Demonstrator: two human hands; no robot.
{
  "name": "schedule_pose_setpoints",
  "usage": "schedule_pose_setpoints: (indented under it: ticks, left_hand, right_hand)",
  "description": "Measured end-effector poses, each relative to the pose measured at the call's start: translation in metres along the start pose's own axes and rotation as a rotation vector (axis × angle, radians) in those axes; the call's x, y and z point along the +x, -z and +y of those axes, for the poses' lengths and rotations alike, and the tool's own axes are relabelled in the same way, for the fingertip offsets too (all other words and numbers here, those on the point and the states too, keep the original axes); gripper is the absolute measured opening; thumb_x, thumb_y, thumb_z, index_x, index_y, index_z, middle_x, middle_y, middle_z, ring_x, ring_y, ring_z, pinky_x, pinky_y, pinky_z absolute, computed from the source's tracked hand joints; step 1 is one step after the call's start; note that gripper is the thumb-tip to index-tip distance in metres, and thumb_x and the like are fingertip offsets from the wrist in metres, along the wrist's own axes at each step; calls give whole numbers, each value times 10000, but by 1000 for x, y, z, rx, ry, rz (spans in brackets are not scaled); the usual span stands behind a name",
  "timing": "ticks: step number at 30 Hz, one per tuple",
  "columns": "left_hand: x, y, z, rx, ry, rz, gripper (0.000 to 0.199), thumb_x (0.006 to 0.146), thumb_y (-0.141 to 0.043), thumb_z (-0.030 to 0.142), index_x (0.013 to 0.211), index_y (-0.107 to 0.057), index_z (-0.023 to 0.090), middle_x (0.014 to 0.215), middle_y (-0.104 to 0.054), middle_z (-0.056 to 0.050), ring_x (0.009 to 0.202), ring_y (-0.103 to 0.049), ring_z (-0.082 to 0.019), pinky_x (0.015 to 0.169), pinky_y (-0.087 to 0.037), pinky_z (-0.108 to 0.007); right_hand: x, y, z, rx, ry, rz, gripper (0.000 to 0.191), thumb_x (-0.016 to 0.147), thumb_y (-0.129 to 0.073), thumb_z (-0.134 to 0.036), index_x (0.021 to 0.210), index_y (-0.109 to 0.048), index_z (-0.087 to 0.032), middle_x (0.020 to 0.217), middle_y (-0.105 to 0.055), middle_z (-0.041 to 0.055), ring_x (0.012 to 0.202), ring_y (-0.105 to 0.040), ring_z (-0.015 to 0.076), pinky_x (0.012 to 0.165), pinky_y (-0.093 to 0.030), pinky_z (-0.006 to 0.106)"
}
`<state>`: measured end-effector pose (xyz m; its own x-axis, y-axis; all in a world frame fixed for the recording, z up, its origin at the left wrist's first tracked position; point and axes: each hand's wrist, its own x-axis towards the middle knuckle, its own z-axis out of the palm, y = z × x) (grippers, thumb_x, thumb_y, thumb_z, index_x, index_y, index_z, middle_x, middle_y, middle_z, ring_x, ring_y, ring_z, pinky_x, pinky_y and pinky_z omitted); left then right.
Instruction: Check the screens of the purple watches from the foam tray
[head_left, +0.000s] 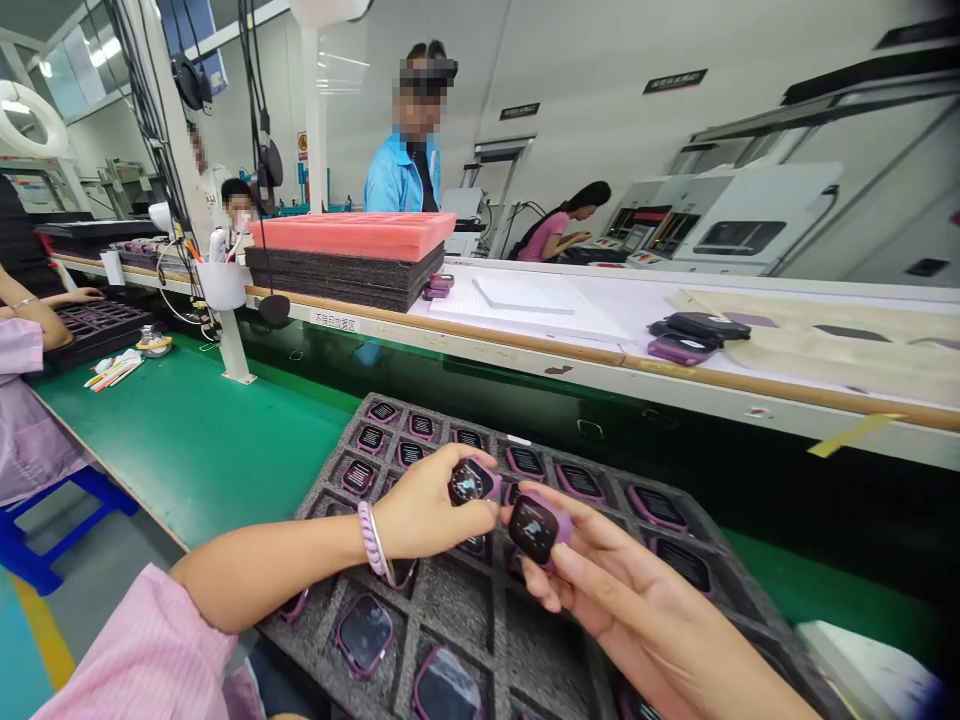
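Over a dark grey foam tray (457,590) my two hands hold one purple-framed watch each. My left hand (427,505), with bracelets at the wrist, pinches a watch (472,482) whose lit screen shows a dial. Close to its right, my right hand (600,575) grips a second watch (534,528) between thumb and fingers, its screen lit too. Many tray compartments hold similar watches, such as one (365,633) at the near left. A few compartments in the middle hold nothing.
A raised shelf (480,335) runs behind the tray, bearing red foam (352,232) on black foam and dark purple pieces (686,337). A post (225,330) with a pen cup stands left on the green table (202,430). Other people are beyond the shelf and at far left.
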<state>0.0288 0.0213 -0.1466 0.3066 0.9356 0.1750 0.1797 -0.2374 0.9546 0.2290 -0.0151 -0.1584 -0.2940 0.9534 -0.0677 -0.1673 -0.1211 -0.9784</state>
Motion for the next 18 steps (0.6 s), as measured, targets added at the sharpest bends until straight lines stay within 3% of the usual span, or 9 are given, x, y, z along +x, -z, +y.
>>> schedule_pose_setpoints:
  ticks: [6, 11, 18]
  left_hand:
    - [-4, 0, 8, 241, -155, 25, 465, 765, -616, 161, 1225, -556, 138, 940, -645, -37, 844, -591, -182, 903, -463, -311]
    - [-5, -1, 7, 255, -182, 16, 451, 765, -585, 145, 1214, -547, 143, 944, -656, -36, 902, -620, -194, 918, -476, -305]
    - [-3, -1, 2, 249, -212, 37, 442, 757, -561, 165, 1198, -546, 154, 951, -654, -36, 871, -606, -189, 896, -473, -320]
  right_hand:
    - [0, -8, -6, 156, 57, -42, 525, 809, -885, -434, 1263, -654, -306, 937, -626, 33, 744, -587, 168, 677, -512, 251]
    - [1, -10, -8, 205, 57, -111, 501, 817, -889, -414, 1248, -656, -307, 874, -632, 21, 716, -576, 148, 671, -491, 233]
    - [1, -10, -6, 210, 72, -123, 469, 844, -874, -377, 1254, -658, -305, 966, -621, 25, 734, -580, 138, 689, -493, 238]
